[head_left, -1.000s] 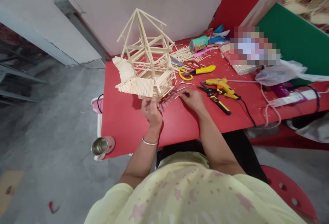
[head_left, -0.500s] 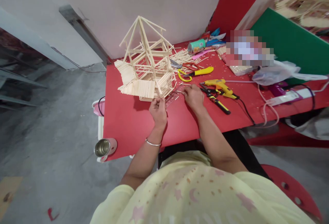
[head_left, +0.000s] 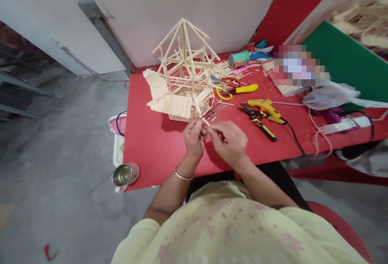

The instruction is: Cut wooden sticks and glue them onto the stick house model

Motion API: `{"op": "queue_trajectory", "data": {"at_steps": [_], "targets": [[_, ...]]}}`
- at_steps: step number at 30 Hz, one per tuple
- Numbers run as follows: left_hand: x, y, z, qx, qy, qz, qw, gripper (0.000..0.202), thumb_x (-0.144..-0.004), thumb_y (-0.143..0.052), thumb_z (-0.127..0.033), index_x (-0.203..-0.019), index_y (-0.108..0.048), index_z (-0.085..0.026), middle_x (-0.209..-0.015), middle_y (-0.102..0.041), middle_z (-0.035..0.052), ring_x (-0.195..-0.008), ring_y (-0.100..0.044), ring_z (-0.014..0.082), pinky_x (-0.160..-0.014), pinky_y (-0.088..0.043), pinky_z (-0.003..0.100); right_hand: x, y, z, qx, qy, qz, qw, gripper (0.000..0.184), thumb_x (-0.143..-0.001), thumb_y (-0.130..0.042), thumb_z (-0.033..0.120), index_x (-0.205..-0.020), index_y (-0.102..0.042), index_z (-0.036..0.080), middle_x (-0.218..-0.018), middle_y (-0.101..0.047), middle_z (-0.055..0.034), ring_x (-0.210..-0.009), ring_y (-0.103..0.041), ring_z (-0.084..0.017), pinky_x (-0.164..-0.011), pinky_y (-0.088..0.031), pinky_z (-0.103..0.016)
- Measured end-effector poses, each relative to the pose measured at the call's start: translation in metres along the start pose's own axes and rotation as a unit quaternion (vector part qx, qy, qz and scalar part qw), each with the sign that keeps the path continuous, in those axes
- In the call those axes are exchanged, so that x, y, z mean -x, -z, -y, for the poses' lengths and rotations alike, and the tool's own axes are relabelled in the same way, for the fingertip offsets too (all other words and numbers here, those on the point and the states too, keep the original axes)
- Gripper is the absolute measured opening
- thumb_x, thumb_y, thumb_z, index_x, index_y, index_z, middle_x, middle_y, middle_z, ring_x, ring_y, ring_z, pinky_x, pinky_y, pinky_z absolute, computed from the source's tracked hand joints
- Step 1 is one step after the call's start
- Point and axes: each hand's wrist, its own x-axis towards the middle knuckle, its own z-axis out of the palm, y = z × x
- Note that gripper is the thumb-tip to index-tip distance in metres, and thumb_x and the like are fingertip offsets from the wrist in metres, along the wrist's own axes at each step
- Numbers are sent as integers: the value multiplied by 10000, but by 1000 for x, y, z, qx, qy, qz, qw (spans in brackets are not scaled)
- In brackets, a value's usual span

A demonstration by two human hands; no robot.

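Note:
My left hand (head_left: 193, 138) is closed in a pinch just in front of the stick-built model house (head_left: 183, 70); whatever lies between its fingertips is hidden. Close beside it, my right hand (head_left: 229, 139) pinches a short wooden stick (head_left: 205, 122), which points up and left. The fingertips of both hands nearly meet. The model has an open roof frame of pale sticks and slatted roof panels (head_left: 178, 105) at its lower front left. Behind my hands lies a clear ruler (head_left: 216, 112) with stick scraps on it.
Right of my hands lie black-and-yellow pliers (head_left: 259, 125), a yellow glue gun (head_left: 266, 108) with its cord, and yellow-handled scissors (head_left: 224, 94). Loose sticks (head_left: 226, 70) and a green can (head_left: 239, 59) are behind. A metal mug (head_left: 125, 174) stands at the red table's (head_left: 157, 155) front left corner.
My right hand has come off the ruler area toward me and to my left hand, now with a short stick in its fingers. The view has shifted slightly.

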Motion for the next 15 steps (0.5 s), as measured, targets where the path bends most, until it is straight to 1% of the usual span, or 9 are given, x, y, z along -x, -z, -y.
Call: {"op": "queue_trajectory", "data": {"at_steps": [2,5,8,10,12,14,15], "targets": [[-2,0,-5,19,23,-9,1000,387,-799,-776,-574,-808,-736,-188,-621,-566,-12,-529,-509,91,-502,-408,229,4,-9,8,8,39,3,999,201,-921,-701,244,-1081,-737,361,-978,-792,-32,-877,-738,-217,-788,-612,-384],[-9,1,-11,72,76,-33,994,332,-706,-871,-453,-727,-682,-181,-669,-609,-17,-572,-538,76,-544,-437,211,6,-21,8,26,64,18,997,227,-931,-692,228,-1112,-738,355,-1010,-800,-33,-909,-749,-218,-835,-625,-389],[-15,3,-12,119,132,-37,983,331,-668,-900,-368,-710,-632,-177,-659,-611,-39,-557,-538,55,-545,-432,187,4,-21,2,21,105,41,993,252,-933,-679,183,-1155,-737,286,-1067,-801,-58,-968,-752,-211,-878,-623,-371],[-16,3,-11,120,165,-36,978,339,-679,-901,-348,-734,-615,-175,-660,-608,-49,-537,-529,42,-511,-397,170,4,-14,-8,15,127,61,990,263,-925,-683,167,-1170,-739,243,-1085,-800,-72,-981,-747,-205,-886,-614,-353],[-16,1,-8,99,199,-35,974,363,-692,-906,-348,-768,-595,-178,-648,-592,-62,-498,-504,28,-454,-333,159,0,-2,-25,12,131,97,987,233,-926,-696,217,-1151,-752,245,-1034,-805,-54,-917,-743,-188,-853,-602,-329],[-15,-1,-3,68,230,-27,970,405,-719,-896,-402,-814,-564,-191,-659,-600,-67,-441,-473,20,-389,-243,160,-10,11,-48,47,94,117,988,193,-952,-670,301,-1108,-771,247,-957,-805,-43,-837,-729,-179,-802,-580,-316],[-15,-3,0,52,241,-17,969,432,-734,-885,-446,-838,-545,-200,-681,-620,-64,-416,-468,20,-364,-207,163,-18,16,-61,95,54,105,988,210,-977,-627,329,-1084,-780,232,-934,-800,-56,-823,-720,-187,-787,-563,-322]]}}
